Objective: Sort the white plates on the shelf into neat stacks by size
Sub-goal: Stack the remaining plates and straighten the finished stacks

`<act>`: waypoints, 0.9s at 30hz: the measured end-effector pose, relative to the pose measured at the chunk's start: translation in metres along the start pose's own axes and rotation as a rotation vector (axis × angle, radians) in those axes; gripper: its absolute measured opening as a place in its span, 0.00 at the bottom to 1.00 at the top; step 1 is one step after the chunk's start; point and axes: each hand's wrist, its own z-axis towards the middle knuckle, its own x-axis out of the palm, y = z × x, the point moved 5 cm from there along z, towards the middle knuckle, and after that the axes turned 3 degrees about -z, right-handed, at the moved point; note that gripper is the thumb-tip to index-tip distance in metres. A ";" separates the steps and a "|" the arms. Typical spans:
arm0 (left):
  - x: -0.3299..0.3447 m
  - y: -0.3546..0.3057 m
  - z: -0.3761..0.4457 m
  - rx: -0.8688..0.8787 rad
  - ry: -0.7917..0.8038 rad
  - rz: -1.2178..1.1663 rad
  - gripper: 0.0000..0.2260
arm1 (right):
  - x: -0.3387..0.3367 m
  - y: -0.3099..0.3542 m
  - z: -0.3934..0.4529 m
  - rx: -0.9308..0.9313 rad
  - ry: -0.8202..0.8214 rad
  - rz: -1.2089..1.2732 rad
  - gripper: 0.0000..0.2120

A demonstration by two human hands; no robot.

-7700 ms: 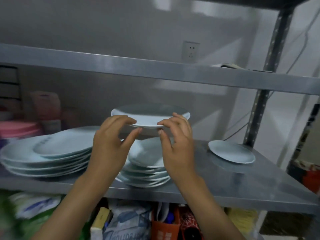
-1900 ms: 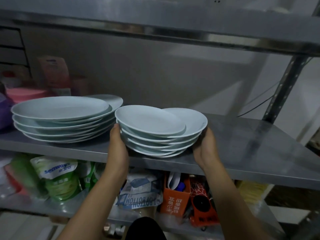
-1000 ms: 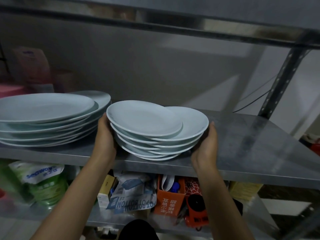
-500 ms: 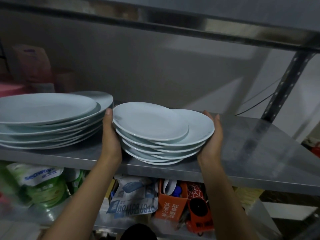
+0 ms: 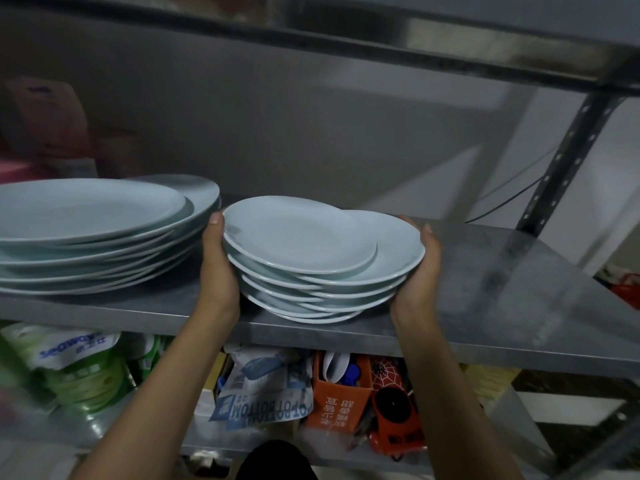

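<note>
My forearms rise from the bottom of the view to the steel shelf point(image 5: 519, 271). My left hand point(image 5: 218, 271) presses flat against the left side of the small plate stack point(image 5: 311, 258), thumb tip up at the top rim; my right hand point(image 5: 417, 271) cups the right side. The fingers point(image 5: 216, 221) of both hands are spread open, not curled under, so I am squeezing the stack between my palms, not lifting it. The stack sits on the shelf near its front edge.

Compared with a moment ago, my hands have crept higher up the sides and the stack has slid a little right and back, leaving a clearer gap from the large plate stack point(image 5: 93, 233) on the left, where my left hand now fits. The top plate point(image 5: 298, 233) still sits offset to the left over the wider plate under it, so the pile is gathered but not yet squared. I judge the sorting nearly done: two sizes, two piles, and only the truing-up left.

Farther back, a pink carton point(image 5: 45, 123) stands blurred against the wall.
</note>
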 end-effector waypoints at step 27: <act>-0.005 0.007 0.009 0.027 0.031 0.166 0.29 | -0.001 -0.001 -0.006 -0.068 -0.100 -0.128 0.24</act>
